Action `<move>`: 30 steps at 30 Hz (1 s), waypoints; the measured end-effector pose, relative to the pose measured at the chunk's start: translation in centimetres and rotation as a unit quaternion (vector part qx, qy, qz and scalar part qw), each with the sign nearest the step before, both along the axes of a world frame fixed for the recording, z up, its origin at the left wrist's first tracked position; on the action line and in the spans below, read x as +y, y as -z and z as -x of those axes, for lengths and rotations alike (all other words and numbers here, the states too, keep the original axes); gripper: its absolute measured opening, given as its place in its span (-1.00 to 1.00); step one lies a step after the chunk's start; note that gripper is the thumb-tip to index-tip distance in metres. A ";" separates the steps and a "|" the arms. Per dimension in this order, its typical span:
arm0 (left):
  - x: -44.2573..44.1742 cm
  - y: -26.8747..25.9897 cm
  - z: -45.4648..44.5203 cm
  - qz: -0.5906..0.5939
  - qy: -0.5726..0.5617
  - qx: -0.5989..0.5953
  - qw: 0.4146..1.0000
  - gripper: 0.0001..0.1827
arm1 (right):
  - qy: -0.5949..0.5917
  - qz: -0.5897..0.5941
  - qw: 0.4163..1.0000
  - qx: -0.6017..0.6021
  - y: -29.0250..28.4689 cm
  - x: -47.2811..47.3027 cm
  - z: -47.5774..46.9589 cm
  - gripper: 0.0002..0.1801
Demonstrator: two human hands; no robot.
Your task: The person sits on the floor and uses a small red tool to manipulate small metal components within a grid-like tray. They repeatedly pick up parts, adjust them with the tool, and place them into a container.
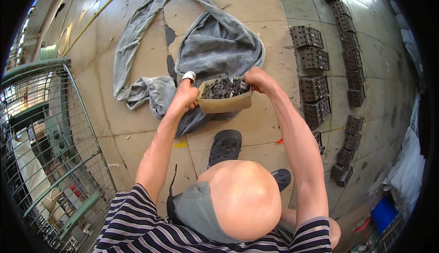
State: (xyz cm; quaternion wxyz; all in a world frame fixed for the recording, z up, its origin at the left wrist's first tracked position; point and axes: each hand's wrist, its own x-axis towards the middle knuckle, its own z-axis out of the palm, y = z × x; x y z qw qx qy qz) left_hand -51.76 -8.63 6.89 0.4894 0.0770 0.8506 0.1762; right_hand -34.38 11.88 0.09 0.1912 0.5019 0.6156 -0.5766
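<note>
A tan open-topped box (224, 105), filled with small dark metal-looking pieces (226, 88), is held in front of me between both hands. My left hand (187, 93) grips its left end, and a white wrap covers one fingertip. My right hand (260, 80) has its fingers closed on the box's right end. Beneath and beyond the box a grey cloth (219, 43) lies spread on the floor, its middle sunken and darker. One long twisted fold of it loops away to the left. The fingers inside the box rim are partly hidden.
Dark perforated blocks (312, 88) stand in rows on the right, with another line of blocks (349, 43) farther over. A green wire-mesh guard (82, 115) rises at my left. White plastic sheeting (406, 163) and a blue object (384, 215) are at the right rim.
</note>
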 end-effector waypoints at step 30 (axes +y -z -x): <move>0.4 7.4 1.3 -0.219 -0.415 -0.100 0.878 -0.73 | 0.415 -0.015 0.891 0.185 3.7 -5.7 0.6 -0.52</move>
